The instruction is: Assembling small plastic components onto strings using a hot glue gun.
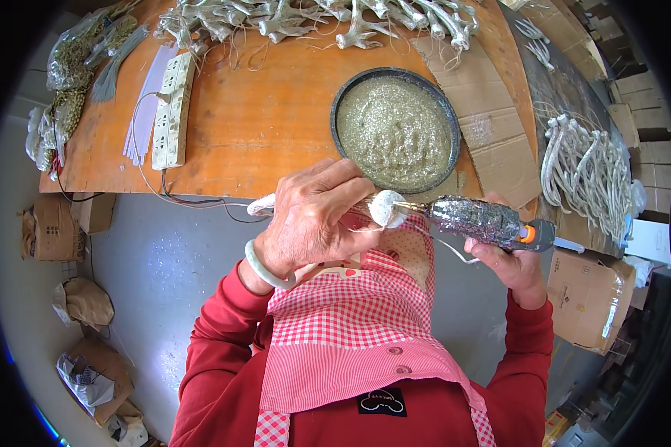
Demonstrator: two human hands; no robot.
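1. Far left, at the desk (276, 127) edge: clear plastic bags (74, 59) holding small greenish-gold pieces; the fisheye rim bends and blurs them, so the kind of piece cannot be made out.
2. Just right of the bags: a white power strip (173, 112) lies lengthwise on the orange desk, beside flat white strips (143, 112); its cable drops over the near edge.
3. Floor, lower left: a cardboard box (48, 227) and crumpled paper bags (86, 302), their contents hidden.
4. Left hand (309, 220), a pale bangle (265, 272) on the wrist: its grip is clenched about a small white piece (386, 207) with a rounded cap, held above the lap, just off the near desk edge. The fingers cover most of the piece; only the cap and a stub at the far side show.
5. Top centre: a heap of pale, glittered branching pieces (313, 18), cut off by the upper edge.
6. Centre: a round dark tray (397, 128) on the desk, filled nearly to its rim with gold-green glitter.
7. Right hand (511, 261): grip closed about a glue gun (484, 220) crusted with glitter, its nozzle touching the white cap.
8. Right: a bundle of pale curved stems (585, 171) on a dark surface, partly cut off at the rim.
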